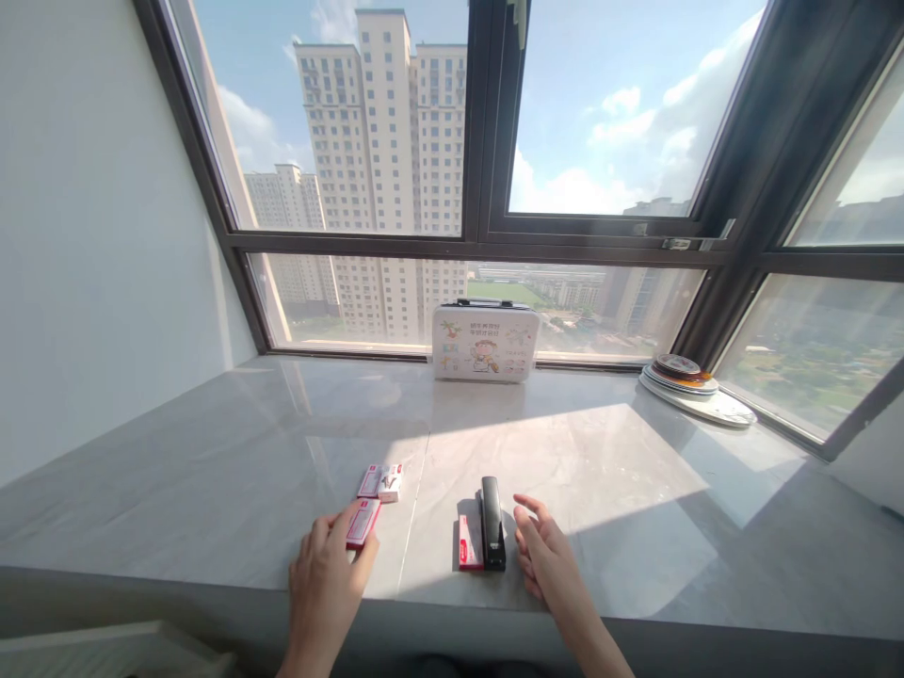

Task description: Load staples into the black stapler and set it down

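Left hand (pixel 323 584) pinched red staple box (pixel 363 523), left of black stapler (pixel 492 521) on stone sill (pixel 212 471). Right hand (pixel 545 557) lay open, fingers loosely spread, just right of stapler, not gripping. Second box (pixel 469 542) touched stapler's left side. Best: steady stapler body before loading.

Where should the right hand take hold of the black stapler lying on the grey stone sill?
Probably across the middle of the long black stapler, pinching its two long sides from above. It lies flat, lengthwise away from the person, with the right hand open beside its right flank. The small red box lies close along its left near end, so grip further up, where both sides look free.
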Motion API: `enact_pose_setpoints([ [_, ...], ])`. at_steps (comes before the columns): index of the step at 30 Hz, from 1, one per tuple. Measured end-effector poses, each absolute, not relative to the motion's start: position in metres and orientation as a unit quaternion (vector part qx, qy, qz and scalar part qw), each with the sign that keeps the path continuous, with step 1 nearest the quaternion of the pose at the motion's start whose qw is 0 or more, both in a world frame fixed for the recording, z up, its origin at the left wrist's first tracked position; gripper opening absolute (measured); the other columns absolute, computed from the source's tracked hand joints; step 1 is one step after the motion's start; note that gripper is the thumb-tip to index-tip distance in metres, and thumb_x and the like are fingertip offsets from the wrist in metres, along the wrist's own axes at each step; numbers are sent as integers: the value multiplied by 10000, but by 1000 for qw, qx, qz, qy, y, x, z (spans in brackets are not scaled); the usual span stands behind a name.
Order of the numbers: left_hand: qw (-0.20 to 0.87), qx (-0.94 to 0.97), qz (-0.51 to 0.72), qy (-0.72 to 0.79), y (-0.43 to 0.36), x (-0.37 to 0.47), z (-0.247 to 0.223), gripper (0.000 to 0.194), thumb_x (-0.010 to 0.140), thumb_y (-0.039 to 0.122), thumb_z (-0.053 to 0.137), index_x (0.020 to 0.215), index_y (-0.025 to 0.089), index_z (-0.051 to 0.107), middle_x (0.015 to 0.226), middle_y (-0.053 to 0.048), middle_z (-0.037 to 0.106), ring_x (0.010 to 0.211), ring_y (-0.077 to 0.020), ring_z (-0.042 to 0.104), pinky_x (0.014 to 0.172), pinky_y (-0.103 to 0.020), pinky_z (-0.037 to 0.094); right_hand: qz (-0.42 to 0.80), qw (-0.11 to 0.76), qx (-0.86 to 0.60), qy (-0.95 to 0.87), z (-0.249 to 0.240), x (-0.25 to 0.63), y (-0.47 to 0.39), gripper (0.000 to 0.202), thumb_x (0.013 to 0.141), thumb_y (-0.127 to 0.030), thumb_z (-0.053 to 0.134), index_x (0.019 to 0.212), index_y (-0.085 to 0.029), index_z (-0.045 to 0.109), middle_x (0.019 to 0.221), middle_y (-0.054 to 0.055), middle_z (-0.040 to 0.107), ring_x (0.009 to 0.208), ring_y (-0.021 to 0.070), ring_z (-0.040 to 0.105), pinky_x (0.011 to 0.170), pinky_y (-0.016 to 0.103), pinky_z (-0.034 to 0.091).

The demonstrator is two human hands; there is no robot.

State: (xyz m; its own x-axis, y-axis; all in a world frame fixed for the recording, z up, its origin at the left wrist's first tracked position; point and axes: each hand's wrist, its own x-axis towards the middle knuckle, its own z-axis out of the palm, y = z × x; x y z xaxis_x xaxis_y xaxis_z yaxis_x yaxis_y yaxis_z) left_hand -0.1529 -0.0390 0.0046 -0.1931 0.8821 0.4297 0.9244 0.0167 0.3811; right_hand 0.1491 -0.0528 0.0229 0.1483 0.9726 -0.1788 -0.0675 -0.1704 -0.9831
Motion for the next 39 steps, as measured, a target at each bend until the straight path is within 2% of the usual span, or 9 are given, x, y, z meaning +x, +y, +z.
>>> enact_pose_setpoints([
  [4, -24, -691, -257, -675, -50, -144, 3, 464, 885, 345, 579, 1347, 327, 541, 1039, -45, 613, 981, -285, 623, 853, -374, 473, 512, 499, -557, -422, 19, 147, -53, 693, 865, -735, 567, 1372, -275, 462, 702, -84, 416, 439, 70, 311, 333, 184, 248],
  [7, -96, -729, -257, -627, -52, -135, 9, 504, 856, 368, 631, 1342, 302, 518, 1120, -50, 617, 1053, -283, 618, 907, -385, 484, 505, 496, -560, -430, 14, 148, -52, 690, 868, -736, 563, 1378, -284, 459, 725, -80, 432, 440, 76, 348, 325, 193, 294],
  [12, -149, -758, -292, -564, -43, -138, 18, 382, 749, 331, 757, 1094, 284, 599, 1402, -51, 549, 1306, -319, 499, 1064, -431, 421, 508, 489, -561, -434, 13, 149, -53, 694, 872, -734, 565, 1389, -284, 457, 718, -82, 435, 429, 78, 357, 319, 198, 296],
  [15, -213, -753, -311, -540, -36, -134, 22, 330, 748, 326, 775, 1022, 275, 599, 1277, -29, 626, 1222, -286, 562, 1024, -388, 448, 505, 471, -561, -455, 17, 150, -55, 740, 880, -716, 574, 1453, -274, 419, 716, -82, 442, 420, 78, 349, 331, 218, 323],
  [18, -264, -738, -335, -523, -30, -116, 29, 446, 751, 359, 795, 1150, 291, 606, 1236, -18, 640, 1170, -261, 588, 992, -344, 467, 488, 455, -568, -481, 19, 150, -56, 838, 856, -711, 605, 1520, -258, 366, 756, -61, 484, 441, 93, 389, 332, 231, 332],
  [21, -293, -751, -327, -493, -27, -89, 41, 561, 739, 408, 817, 1247, 313, 597, 1295, -20, 621, 1211, -263, 567, 1021, -335, 450, 467, 446, -576, -501, 18, 151, -55, 810, 834, -708, 616, 1484, -252, 457, 776, -35, 540, 469, 105, 436, 367, 235, 341],
  [31, -314, -798, -260, -443, -14, -54, 44, 630, 640, 384, 879, 1209, 319, 616, 1178, 1, 654, 1099, -268, 603, 892, -325, 465, 422, 427, -571, -561, 13, 154, -50, 623, 865, -680, 579, 1242, -196, 688, 644, -19, 555, 596, 166, 543, 547, 267, 418],
  [37, -284, -801, -256, -460, -11, -46, 31, 827, 566, 468, 930, 1299, 301, 586, 1243, -49, 628, 1131, -307, 595, 948, -379, 479, 427, 429, -559, -567, 10, 153, -49, 611, 902, -678, 535, 1257, -197, 662, 711, -10, 563, 589, 140, 495, 515, 241, 371],
  [39, -277, -807, -278, -442, -12, -48, 35, 831, 653, 527, 880, 1378, 302, 540, 1339, -66, 592, 1211, -317, 561, 1005, -399, 474, 425, 440, -575, -544, 9, 153, -49, 653, 873, -718, 543, 1276, -214, 642, 744, -5, 569, 567, 134, 477, 493, 240, 362],
])
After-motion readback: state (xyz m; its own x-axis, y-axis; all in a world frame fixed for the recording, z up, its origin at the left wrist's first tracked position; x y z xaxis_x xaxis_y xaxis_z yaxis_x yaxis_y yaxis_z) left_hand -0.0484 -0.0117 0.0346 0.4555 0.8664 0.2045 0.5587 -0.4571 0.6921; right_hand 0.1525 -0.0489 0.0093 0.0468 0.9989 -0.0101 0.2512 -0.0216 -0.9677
